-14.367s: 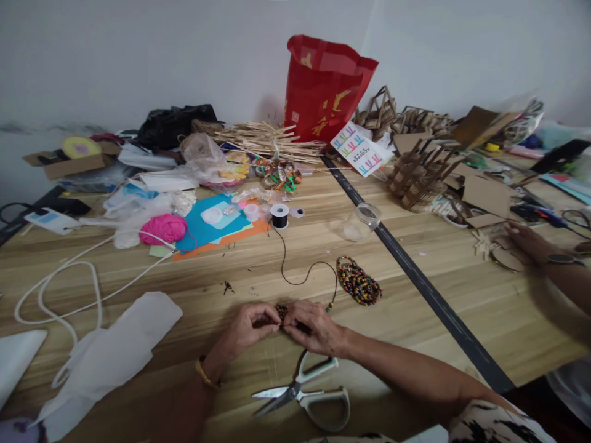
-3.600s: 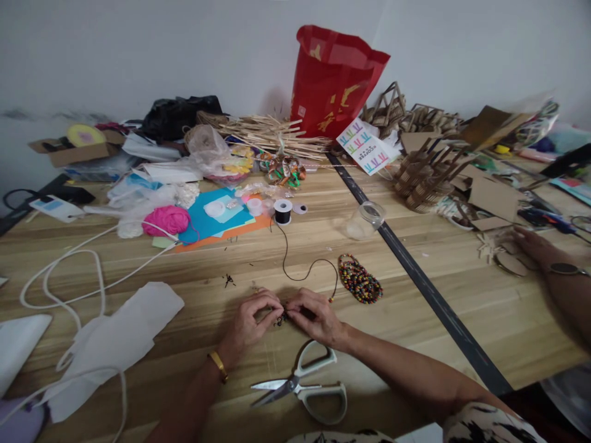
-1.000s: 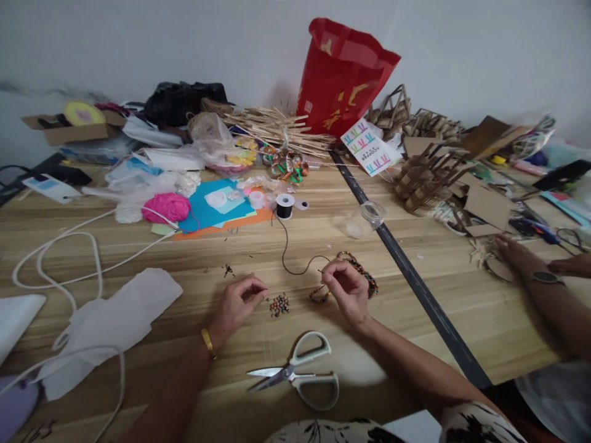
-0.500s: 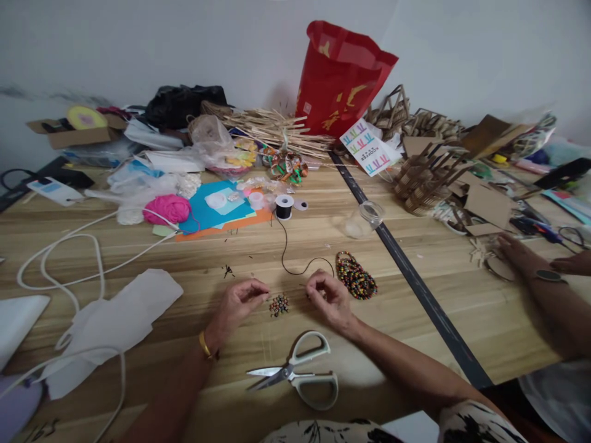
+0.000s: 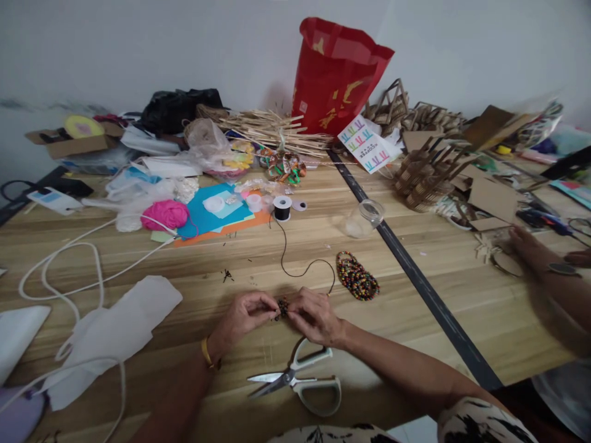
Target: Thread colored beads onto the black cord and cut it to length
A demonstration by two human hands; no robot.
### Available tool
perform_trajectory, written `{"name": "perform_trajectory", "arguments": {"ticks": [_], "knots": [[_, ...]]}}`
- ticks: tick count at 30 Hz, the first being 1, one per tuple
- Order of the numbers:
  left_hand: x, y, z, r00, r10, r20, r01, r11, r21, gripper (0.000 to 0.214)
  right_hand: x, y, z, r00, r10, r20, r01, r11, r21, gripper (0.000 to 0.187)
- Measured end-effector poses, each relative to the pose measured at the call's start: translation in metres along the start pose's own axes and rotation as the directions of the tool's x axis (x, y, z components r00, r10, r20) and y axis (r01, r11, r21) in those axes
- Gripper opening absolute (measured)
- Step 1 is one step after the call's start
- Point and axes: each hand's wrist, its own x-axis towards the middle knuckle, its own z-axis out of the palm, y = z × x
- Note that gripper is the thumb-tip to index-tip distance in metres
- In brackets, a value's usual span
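Observation:
My left hand (image 5: pixel 249 314) is pinched at the left edge of a small pile of dark, multicoloured beads (image 5: pixel 282 306). Whatever lies between its fingertips is too small to make out. From the right, my right hand (image 5: pixel 316 315) meets it over the beads, its fingers closed on a thin black cord (image 5: pixel 300 275). That cord curves back to a white spool (image 5: pixel 282 209). Coiled strands of colourful beads (image 5: pixel 357 277) lie right of my right hand. Scissors (image 5: pixel 292 376) with pale handles rest with blades apart, nearer to me.
White cables (image 5: pixel 95 264) and a sheet of white paper (image 5: pixel 115 332) spread at the left. Pink yarn (image 5: pixel 165 215) sits on blue card. A clear plastic cup (image 5: pixel 362 220) lies near a dark strip. A co-worker's hand (image 5: pixel 530 246) is at the right, near small woven baskets (image 5: pixel 422 181).
Both hands have moved inward and now almost meet over the bead pile, covering part of it. The co-worker's hand has shifted slightly at the right.

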Motion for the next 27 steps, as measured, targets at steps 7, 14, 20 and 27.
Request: {"name": "perform_trajectory", "arguments": {"ticks": [7, 14, 20, 27], "knots": [[0.0005, 0.0003, 0.0017, 1.000, -0.017, 0.014, 0.016, 1.000, 0.018, 0.017, 0.0019, -0.0024, -0.0015, 0.999, -0.020, 0.026, 0.021, 1.000, -0.023, 0.006], [0.0003, 0.0013, 0.0012, 1.000, 0.017, 0.012, -0.017, 0.999, 0.038, 0.016, 0.0009, -0.0013, -0.0002, 0.999, -0.024, 0.038, 0.025, 0.999, -0.027, 0.007], [0.0012, 0.0028, 0.0009, 0.998, 0.046, 0.035, -0.048, 0.998, 0.039, 0.015, 0.0025, -0.0025, -0.0009, 0.999, -0.026, 0.044, 0.028, 0.999, -0.029, 0.007], [0.0004, 0.0024, 0.0009, 0.999, 0.032, 0.036, -0.033, 0.998, 0.045, 0.016, 0.0024, -0.0022, -0.0010, 0.998, -0.026, 0.059, 0.028, 0.999, -0.024, 0.007]]}}
